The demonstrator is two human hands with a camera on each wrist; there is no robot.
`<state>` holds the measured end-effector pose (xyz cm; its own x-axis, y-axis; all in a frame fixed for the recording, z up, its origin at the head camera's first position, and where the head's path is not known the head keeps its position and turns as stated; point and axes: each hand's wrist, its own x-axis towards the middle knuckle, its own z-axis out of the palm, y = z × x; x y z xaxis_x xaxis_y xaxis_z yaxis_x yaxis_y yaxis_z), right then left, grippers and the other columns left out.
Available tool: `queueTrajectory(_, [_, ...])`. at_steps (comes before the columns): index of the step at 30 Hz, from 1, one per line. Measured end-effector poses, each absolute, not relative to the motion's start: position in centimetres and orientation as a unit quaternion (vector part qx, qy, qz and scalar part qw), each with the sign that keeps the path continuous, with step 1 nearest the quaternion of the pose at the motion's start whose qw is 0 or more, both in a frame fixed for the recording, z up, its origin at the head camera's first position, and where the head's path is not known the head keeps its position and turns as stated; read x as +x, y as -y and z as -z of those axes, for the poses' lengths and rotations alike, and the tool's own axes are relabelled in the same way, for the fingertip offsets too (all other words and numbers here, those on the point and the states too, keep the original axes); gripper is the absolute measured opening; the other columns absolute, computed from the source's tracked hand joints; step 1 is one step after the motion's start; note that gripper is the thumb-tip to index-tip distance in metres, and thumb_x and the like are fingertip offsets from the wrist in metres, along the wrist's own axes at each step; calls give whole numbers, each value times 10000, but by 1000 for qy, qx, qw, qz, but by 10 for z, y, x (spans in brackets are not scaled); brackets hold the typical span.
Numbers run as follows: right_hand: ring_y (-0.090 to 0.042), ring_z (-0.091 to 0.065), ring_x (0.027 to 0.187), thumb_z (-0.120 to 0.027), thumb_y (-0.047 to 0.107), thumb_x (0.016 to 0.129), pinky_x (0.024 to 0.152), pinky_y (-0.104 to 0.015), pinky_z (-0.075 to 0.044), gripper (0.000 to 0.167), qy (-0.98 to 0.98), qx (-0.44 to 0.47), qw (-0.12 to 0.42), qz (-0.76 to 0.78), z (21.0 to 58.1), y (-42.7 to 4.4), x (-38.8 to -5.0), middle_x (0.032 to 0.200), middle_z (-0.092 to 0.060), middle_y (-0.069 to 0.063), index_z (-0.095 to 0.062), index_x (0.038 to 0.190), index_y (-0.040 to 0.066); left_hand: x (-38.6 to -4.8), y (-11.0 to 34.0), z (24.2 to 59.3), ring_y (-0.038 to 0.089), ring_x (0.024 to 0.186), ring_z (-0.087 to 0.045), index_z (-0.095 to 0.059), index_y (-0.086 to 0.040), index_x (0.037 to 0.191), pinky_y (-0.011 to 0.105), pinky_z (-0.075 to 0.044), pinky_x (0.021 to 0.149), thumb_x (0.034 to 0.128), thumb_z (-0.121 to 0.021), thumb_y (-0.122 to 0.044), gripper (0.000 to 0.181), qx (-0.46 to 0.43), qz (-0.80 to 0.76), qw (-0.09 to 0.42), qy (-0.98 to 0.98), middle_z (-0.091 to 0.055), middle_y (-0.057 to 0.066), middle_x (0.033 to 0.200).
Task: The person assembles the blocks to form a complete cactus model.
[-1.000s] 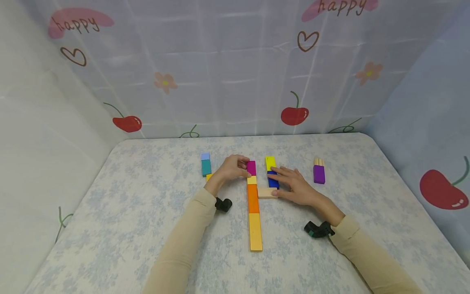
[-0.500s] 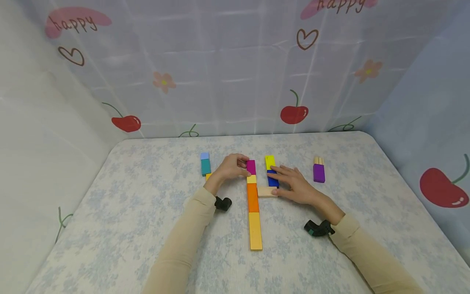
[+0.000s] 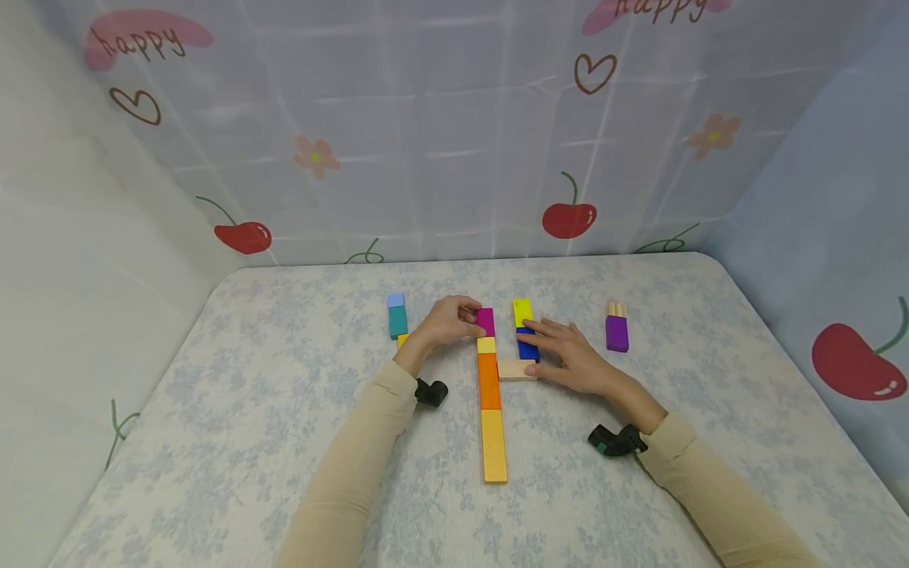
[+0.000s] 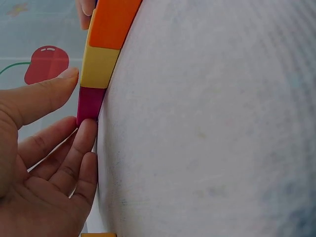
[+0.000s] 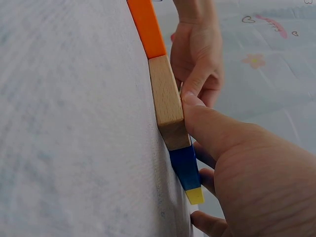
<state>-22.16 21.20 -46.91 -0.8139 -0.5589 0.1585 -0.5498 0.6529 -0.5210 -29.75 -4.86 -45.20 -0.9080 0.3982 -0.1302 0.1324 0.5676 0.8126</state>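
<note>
The left hand (image 3: 446, 322) is resting left of and beyond the orange block (image 3: 489, 381), fingers loosely bent, fingertips touching the magenta block (image 3: 485, 319); cannot tell if its thumb is pressing too. The magenta block is lying beyond the orange block, the pale block (image 3: 486, 345) sitting between them, touching both. The right hand (image 3: 571, 361) is spreading its fingers right of the orange block, thumb touching the wood block (image 3: 513, 371), fingers hovering over or touching the blue block (image 3: 529, 353), unclear which. The wood block is butting against the orange block's right side; the blue block and yellow block (image 3: 521, 312) are lining up beyond, right of orange. The tan block (image 3: 494, 446) is touching orange's near end. The teal block (image 3: 398, 322) is lying left of and beyond orange, the purple block (image 3: 617, 334) well right.
</note>
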Motion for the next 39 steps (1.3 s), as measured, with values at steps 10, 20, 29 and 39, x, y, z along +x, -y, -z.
queueTrajectory(10, [-474, -269, 1432, -702, 311, 898, 1072, -793, -65, 557, -911, -301, 15, 282, 468, -211, -221, 1519, -424, -162, -554, 1402, 124, -299, 48, 455, 224, 988, -605, -621, -37, 1269, 312, -538, 893, 833, -777, -115, 470, 147, -438, 147, -874, -668, 111, 1090])
queueTrajectory(20, [-481, -274, 1426, -703, 309, 894, 1073, -792, -63, 561, -910, -302, 11, 285, 468, -211, -221, 1512, -430, -174, -556, 1397, 111, -297, 48, 452, 216, 970, -605, -622, -37, 1270, 299, -540, 870, 832, -777, -105, 470, 142, -437, 146, -876, -668, 105, 1085])
queueTrajectory(29, [-471, -260, 1436, -701, 328, 894, 1082, -783, -65, 567, -913, -293, 20, 282, 467, -211, -221, 1521, -420, -168, -553, 1401, 123, -288, 56, 439, 266, 1127, -573, -583, -76, 1344, 394, -535, 939, 879, -734, -214, 508, 149, -432, 113, -882, -573, 102, 1311])
queueTrajectory(39, [-462, -263, 1440, -704, 331, 892, 1094, -771, -61, 567, -916, -288, 23, 278, 466, -210, -219, 1523, -417, -169, -556, 1399, 124, -276, 100, 420, 332, 1141, -570, -578, -85, 1356, 448, -483, 1000, 876, -741, -196, 519, 178, -448, 41, -875, -542, 107, 1371])
